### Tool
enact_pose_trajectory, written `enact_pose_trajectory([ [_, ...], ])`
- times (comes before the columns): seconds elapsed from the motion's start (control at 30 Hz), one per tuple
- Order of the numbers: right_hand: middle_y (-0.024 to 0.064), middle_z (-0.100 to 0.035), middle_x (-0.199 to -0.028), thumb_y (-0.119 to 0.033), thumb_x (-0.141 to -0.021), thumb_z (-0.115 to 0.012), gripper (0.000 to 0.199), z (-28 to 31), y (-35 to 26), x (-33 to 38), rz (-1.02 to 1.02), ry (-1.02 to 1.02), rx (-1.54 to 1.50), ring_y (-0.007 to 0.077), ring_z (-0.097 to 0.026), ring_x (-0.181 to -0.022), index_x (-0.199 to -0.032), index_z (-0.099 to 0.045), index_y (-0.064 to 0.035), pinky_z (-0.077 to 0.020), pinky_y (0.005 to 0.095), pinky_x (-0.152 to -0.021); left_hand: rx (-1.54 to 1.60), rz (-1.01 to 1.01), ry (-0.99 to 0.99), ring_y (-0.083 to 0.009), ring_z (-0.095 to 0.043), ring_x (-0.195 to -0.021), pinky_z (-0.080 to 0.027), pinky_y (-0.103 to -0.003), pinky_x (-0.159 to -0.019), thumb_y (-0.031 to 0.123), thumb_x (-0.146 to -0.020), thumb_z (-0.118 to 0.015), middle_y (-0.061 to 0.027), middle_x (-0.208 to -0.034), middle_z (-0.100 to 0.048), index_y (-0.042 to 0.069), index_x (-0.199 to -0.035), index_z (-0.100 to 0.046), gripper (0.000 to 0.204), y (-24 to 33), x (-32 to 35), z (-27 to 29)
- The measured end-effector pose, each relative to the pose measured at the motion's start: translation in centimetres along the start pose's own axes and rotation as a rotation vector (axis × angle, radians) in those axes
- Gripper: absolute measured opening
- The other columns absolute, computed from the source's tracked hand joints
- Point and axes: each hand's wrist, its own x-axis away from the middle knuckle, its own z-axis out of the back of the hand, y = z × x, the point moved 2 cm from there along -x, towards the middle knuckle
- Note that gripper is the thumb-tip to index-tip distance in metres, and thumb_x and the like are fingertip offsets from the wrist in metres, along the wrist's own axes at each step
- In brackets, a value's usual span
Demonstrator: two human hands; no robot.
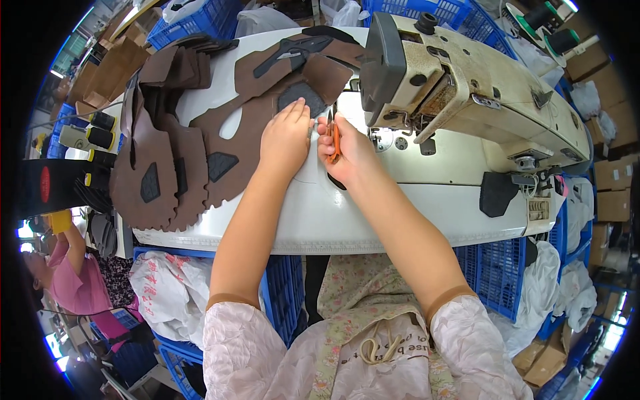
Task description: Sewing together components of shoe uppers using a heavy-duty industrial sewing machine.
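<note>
My right hand [355,155] is closed around orange-handled thread snips [335,144], their dark blades pointing away from me. Just left of it, my left hand [285,139] lies with fingers stretched over the edge of a brown cut piece [250,137]. A dark grey patch [299,95] on that piece shows beyond the fingertips; my left thumb is mostly hidden. Both hands are left of the sewing machine's needle area [381,137]. More brown pieces [157,193] with scalloped edges and dark patches overlap at the left of the white table [300,227].
The cream sewing machine [480,87] stands close on the right. A black piece [497,193] lies on the table's right end. Thread spools [101,138] stand at the left, and blue crates [493,273] are below the table. A person in pink [80,287] is at far left.
</note>
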Motion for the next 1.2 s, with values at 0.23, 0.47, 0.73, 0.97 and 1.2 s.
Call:
enact_pose_trajectory([
  [0.23,0.0054,-0.055,-0.083,-0.028,-0.104,-0.047,0.029,-0.5,-0.2,-0.4,0.068,0.067,-0.008,0.0106,-0.046,-0.059,-0.108,-0.053,0.0005,-0.0383,0.0230,-0.047,0.000,-0.015,0.059,-0.0232,-0.059,-0.121,-0.049,-0.038,-0.094,0.010,-0.088,-0.061,-0.0084,-0.130,-0.063,0.003,-0.117,-0.066,0.031,0.5,-0.1,0.0],
  [0.47,0.0043,-0.055,-0.080,-0.032,-0.103,-0.050,0.033,1.1,0.3,3.7,-0.031,-0.011,0.114,0.0091,-0.045,-0.054,-0.114,-0.055,-0.0015,-0.0345,0.0226,-0.043,0.078,0.086,0.060,-0.0263,-0.063,-0.113,-0.051,-0.039,-0.091,0.012,-0.090,-0.060,-0.0100,-0.124,-0.066,0.005,-0.114,-0.067,0.026,0.1,-0.4,1.0],
  [0.73,0.0062,-0.062,-0.093,-0.030,-0.105,-0.044,0.042,4.0,0.1,17.7,-0.070,-0.391,0.785,0.0080,-0.053,-0.063,-0.133,-0.051,0.0006,-0.0420,0.0207,-0.052,0.479,0.448,0.210,-0.0146,-0.060,-0.079,-0.046,-0.028,-0.078,0.024,-0.097,-0.062,-0.0086,-0.084,-0.068,-0.001,-0.108,-0.069,0.029,-3.1,-5.8,15.1],
  [0.97,0.0075,-0.064,-0.108,-0.023,-0.105,-0.040,0.041,4.6,-1.5,22.4,-0.082,-0.518,1.010,0.0077,-0.053,-0.077,-0.139,-0.048,0.0002,-0.0443,0.0211,-0.066,0.299,0.372,0.436,-0.0143,-0.056,-0.071,-0.045,-0.030,-0.070,0.026,-0.096,-0.062,-0.0074,-0.072,-0.060,-0.001,-0.103,-0.068,0.029,-4.7,-2.2,26.5],
  [1.2,0.0041,-0.064,-0.101,-0.017,-0.099,-0.056,0.039,3.6,-2.0,25.7,0.014,-0.766,0.959,0.0057,-0.052,-0.075,-0.135,-0.053,-0.0038,-0.0410,0.0202,-0.064,0.122,0.371,0.353,-0.0137,-0.053,-0.070,-0.043,-0.030,-0.068,0.027,-0.097,-0.061,-0.0051,-0.071,-0.056,-0.002,-0.101,-0.066,0.029,-1.4,4.3,35.4],
])
